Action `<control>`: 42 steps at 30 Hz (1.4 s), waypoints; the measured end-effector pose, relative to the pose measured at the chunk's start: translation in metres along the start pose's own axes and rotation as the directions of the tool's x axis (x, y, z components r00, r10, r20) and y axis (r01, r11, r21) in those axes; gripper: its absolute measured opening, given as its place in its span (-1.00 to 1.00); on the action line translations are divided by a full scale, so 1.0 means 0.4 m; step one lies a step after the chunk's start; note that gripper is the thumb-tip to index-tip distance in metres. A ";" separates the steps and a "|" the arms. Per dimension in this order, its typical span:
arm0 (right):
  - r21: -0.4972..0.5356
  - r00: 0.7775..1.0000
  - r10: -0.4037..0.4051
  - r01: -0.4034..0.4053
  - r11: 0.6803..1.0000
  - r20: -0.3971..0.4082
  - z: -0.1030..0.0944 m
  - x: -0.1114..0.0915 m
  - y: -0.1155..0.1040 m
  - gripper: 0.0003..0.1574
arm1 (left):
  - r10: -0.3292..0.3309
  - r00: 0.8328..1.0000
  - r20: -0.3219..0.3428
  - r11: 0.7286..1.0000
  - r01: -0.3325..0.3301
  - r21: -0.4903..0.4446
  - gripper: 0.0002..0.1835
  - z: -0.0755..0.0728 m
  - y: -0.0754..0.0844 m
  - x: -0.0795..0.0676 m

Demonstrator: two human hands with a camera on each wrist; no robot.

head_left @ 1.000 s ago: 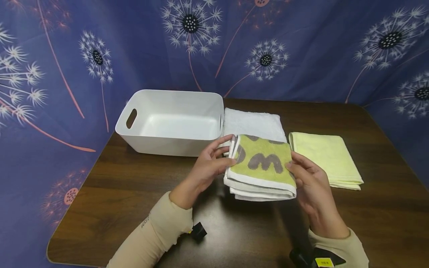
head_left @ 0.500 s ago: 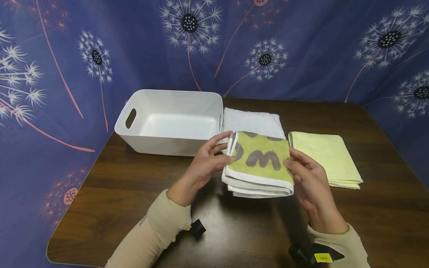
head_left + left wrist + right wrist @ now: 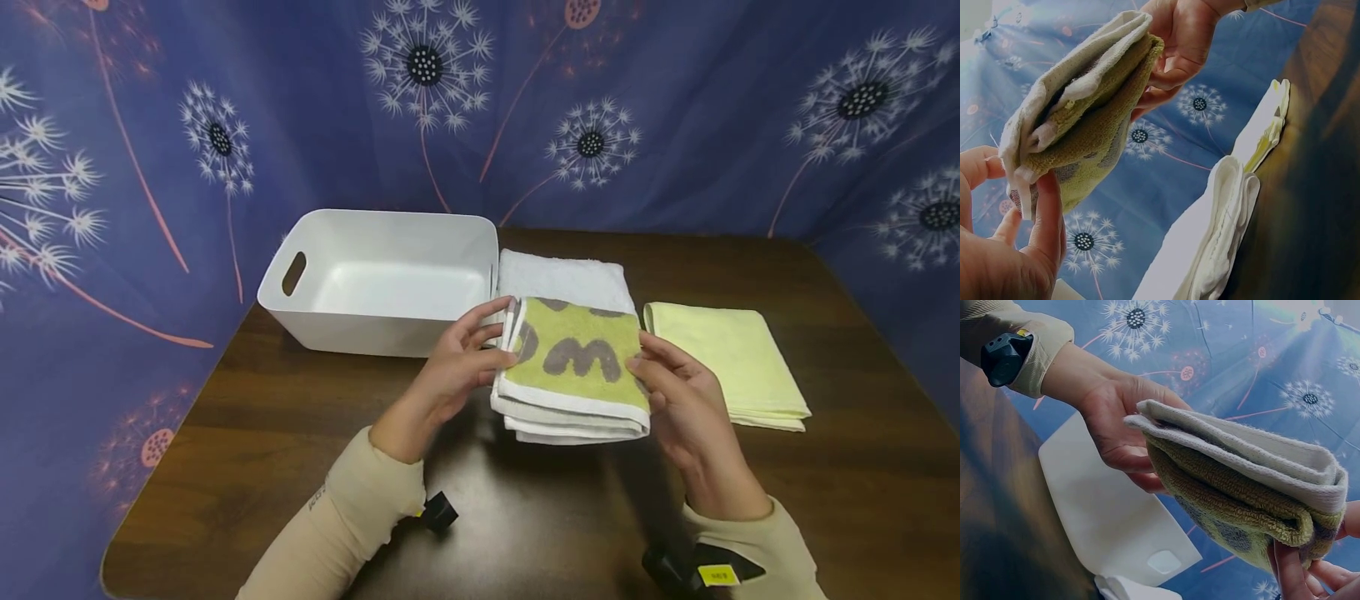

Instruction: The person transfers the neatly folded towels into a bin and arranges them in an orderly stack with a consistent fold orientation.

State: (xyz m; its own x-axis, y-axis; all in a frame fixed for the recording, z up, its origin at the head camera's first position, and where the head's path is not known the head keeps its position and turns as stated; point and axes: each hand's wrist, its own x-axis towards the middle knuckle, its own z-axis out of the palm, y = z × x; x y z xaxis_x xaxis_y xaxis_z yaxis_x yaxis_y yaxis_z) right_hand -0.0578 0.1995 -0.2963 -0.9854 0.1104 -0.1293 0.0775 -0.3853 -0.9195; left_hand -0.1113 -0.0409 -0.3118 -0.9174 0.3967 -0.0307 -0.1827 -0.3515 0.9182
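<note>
- The patterned towel (image 3: 577, 358), folded into a thick square, is up off the counter (image 3: 300, 433), in front of the person and nearer than the white towel (image 3: 566, 279); its grey-marked green face tilts up toward the head camera.
- The left hand (image 3: 453, 367) pinches the towel's left edge, thumb on the upper face, other fingers behind or under it; this probably presses the loose layers together at that side.
- The right hand (image 3: 693, 408) pinches the opposite edge likewise, thumb on top; a grip on both sides likely holds the square level and stops the folds sagging apart, as the wrist views show several layers with gaps between them.
- The white box (image 3: 360, 333) stands upright to the left, its open top facing up and no towel in it; that leaves its inside easy to reach.
- The white towel lies folded just beside the box, partly hidden by the patterned one; whether it touches the box I cannot tell.
- The yellow towel (image 3: 727, 358) lies folded to the right, flat, so its layers rest stacked.
</note>
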 end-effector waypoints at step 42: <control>-0.023 0.999 0.033 -0.033 0.999 0.006 0.050 0.034 0.001 -0.65 | -0.001 1.000 -0.001 1.000 0.001 -0.012 -0.28 -0.045 0.037 0.016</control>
State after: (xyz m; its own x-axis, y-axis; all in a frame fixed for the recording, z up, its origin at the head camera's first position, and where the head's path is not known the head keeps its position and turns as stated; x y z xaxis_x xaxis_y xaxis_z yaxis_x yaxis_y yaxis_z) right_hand -0.0743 0.1826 -0.2908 -0.9832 0.0919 -0.1575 0.1134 -0.3679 -0.9229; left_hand -0.1261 -0.0590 -0.3056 -0.9178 0.3957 -0.0320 -0.1876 -0.3612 0.9134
